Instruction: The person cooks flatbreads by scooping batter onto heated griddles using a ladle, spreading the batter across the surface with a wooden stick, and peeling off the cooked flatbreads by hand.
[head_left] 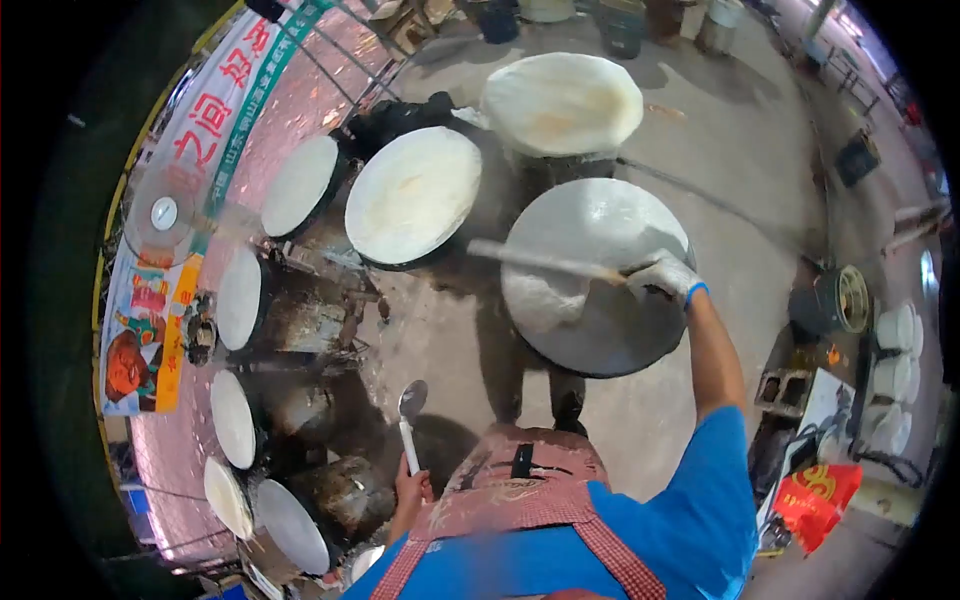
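Note:
My right hand (662,274), in a whitish glove with a blue cuff, is closed on a long flat wooden spreader (560,264). The spreader lies across a large round griddle (630,340) and reaches past its left rim. A pale wet layer covers part of the griddle. Low at my left side, my left hand (412,490) grips the white handle of a metal ladle (412,400), whose bowl points up and away from me. The ladle touches nothing else that I can see.
Several more round griddles, such as one with a pale sheet (414,195), curve from ahead to my left. Another pale round sheet (562,105) lies beyond my griddle. At right are a dark bucket (830,300), stacked white containers (895,380) and a red bag (815,505).

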